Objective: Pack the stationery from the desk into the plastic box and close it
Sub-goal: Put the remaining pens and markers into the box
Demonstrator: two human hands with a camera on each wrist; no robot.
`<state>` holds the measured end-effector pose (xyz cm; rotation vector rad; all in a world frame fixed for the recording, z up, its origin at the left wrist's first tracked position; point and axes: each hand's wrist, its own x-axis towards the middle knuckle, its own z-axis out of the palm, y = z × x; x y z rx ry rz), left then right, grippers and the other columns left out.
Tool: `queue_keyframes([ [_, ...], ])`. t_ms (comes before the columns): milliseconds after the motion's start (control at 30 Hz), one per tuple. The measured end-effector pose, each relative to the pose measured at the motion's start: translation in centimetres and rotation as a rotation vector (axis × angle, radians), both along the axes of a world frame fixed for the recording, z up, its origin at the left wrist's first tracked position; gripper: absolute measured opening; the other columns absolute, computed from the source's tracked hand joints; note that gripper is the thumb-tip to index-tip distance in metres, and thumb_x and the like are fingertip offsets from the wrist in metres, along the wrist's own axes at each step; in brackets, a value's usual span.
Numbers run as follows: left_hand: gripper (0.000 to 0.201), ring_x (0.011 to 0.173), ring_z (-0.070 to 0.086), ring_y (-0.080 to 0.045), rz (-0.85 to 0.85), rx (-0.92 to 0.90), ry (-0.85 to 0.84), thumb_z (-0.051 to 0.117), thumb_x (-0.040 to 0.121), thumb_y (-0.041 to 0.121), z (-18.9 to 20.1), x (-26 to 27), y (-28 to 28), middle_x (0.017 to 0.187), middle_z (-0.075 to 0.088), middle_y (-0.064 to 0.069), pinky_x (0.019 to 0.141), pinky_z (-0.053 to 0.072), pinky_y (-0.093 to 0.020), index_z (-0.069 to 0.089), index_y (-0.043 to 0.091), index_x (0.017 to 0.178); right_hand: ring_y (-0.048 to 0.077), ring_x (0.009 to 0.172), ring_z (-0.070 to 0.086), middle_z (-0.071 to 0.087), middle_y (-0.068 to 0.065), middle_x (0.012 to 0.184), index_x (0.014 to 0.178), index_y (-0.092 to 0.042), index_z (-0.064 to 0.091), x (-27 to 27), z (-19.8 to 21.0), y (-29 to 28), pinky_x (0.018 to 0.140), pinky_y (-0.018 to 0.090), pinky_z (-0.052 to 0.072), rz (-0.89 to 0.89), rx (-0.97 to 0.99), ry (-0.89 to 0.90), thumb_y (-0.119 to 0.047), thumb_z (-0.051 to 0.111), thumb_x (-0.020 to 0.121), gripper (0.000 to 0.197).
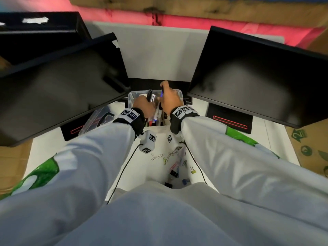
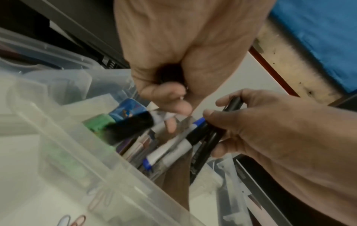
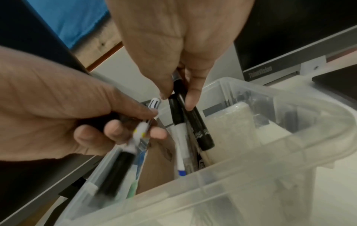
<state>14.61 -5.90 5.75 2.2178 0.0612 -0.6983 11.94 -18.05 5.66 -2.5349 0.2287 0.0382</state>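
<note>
The clear plastic box (image 1: 131, 96) stands on the white desk between two monitors, open. Both my hands are over it. My left hand (image 1: 144, 103) grips a bundle of markers (image 1: 150, 96), black-capped and white-bodied, tilted into the box's left side (image 3: 115, 168). My right hand (image 1: 168, 98) pinches two black markers (image 3: 195, 122) and a white one with a blue end (image 3: 180, 152), their lower ends down inside the box (image 3: 251, 160). More pens (image 2: 154, 156), a green item (image 2: 96, 123) and a white pack (image 3: 228, 130) lie inside.
Coloured paper clips and binder clips (image 1: 174, 167) lie scattered on the desk between my forearms. A clear lid (image 1: 95, 119) lies left of the box. Dark monitors (image 1: 62, 89) (image 1: 257, 82) overhang both sides, with their black bases beside the box.
</note>
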Motion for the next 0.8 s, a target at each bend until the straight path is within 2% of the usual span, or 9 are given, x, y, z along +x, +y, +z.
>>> queue_keyframes([
  [133,0.034,0.053,0.057,-0.021,-0.010,0.002,-0.143,0.050,0.097,0.029,0.5,0.9,0.1,0.060,0.056,-0.006,0.057,0.049,-0.033,0.051,0.015,0.066,0.029,0.080,0.068,0.068,0.013,0.092,0.133,-0.009,0.035,0.3,0.5,-0.2,0.076,0.045,0.059,-0.055,0.094,0.004,-0.013,0.052,0.097,0.040],
  [200,0.034,0.054,0.057,-0.021,-0.042,-0.012,-0.134,0.050,0.097,0.028,0.9,0.8,-0.4,0.062,0.060,-0.007,0.060,0.050,-0.036,0.051,0.018,0.065,0.031,0.080,0.068,0.069,0.014,0.091,0.130,-0.010,0.036,0.6,1.0,-0.3,0.075,0.045,0.058,-0.150,0.140,-0.055,-0.021,0.051,0.098,0.037],
  [267,0.031,0.053,0.057,-0.019,-0.065,0.007,-0.085,0.049,0.097,0.025,1.0,0.6,-0.7,0.068,0.065,-0.009,0.056,0.049,-0.032,0.054,0.015,0.068,0.033,0.084,0.068,0.068,0.015,0.095,0.124,-0.010,0.038,1.0,1.3,-0.2,0.076,0.044,0.057,-0.225,0.199,-0.089,-0.027,0.052,0.098,0.034],
  [367,0.020,0.061,0.062,-0.023,-0.077,0.084,-0.010,0.049,0.094,0.015,0.7,0.3,-0.6,0.082,0.069,-0.014,0.050,0.045,-0.026,0.063,0.001,0.090,0.033,0.090,0.067,0.068,0.016,0.101,0.122,-0.010,0.041,1.4,1.1,0.0,0.081,0.045,0.056,-0.239,0.220,-0.025,-0.030,0.052,0.098,0.033],
  [467,0.026,0.080,0.063,-0.030,-0.050,0.125,-0.032,0.048,0.091,0.010,0.8,-0.2,-0.5,0.100,0.068,-0.018,0.060,0.048,-0.031,0.060,-0.005,0.108,0.035,0.096,0.066,0.065,0.019,0.105,0.122,-0.006,0.045,0.8,0.3,0.4,0.082,0.048,0.057,-0.154,0.197,0.183,-0.022,0.048,0.099,0.028],
  [533,0.028,0.095,0.064,-0.033,-0.039,0.145,-0.039,0.049,0.089,0.010,0.9,-0.7,-0.5,0.106,0.065,-0.018,0.070,0.051,-0.035,0.054,-0.002,0.115,0.035,0.093,0.067,0.065,0.020,0.104,0.123,-0.004,0.048,0.0,0.1,0.7,0.078,0.048,0.059,-0.119,0.174,0.222,-0.015,0.046,0.099,0.026],
  [633,0.032,0.107,0.062,-0.037,-0.090,0.132,-0.055,0.047,0.090,0.008,0.9,-2.1,-0.7,0.118,0.062,-0.021,0.084,0.054,-0.041,0.049,0.001,0.122,0.026,0.076,0.065,0.065,0.014,0.088,0.122,-0.008,0.052,-1.7,0.6,0.4,0.068,0.038,0.056,-0.091,0.150,0.119,-0.012,0.045,0.099,0.025],
  [733,0.032,0.111,0.058,-0.037,-0.195,0.153,-0.186,0.047,0.089,0.009,0.4,-3.7,-0.4,0.119,0.060,-0.020,0.095,0.050,-0.046,0.053,0.004,0.120,0.023,0.066,0.068,0.068,0.013,0.088,0.114,-0.016,0.056,-4.9,1.8,-0.8,0.052,0.030,0.054,-0.093,0.371,0.101,-0.015,0.045,0.100,0.018],
  [800,0.030,0.108,0.058,-0.035,-0.230,0.115,-0.293,0.048,0.088,0.009,-0.1,-4.8,0.1,0.117,0.061,-0.018,0.095,0.050,-0.046,0.058,0.006,0.116,0.020,0.059,0.066,0.068,0.013,0.087,0.108,-0.017,0.058,-7.9,2.3,-1.7,0.044,0.027,0.050,-0.051,0.517,0.146,-0.016,0.046,0.100,0.015],
])
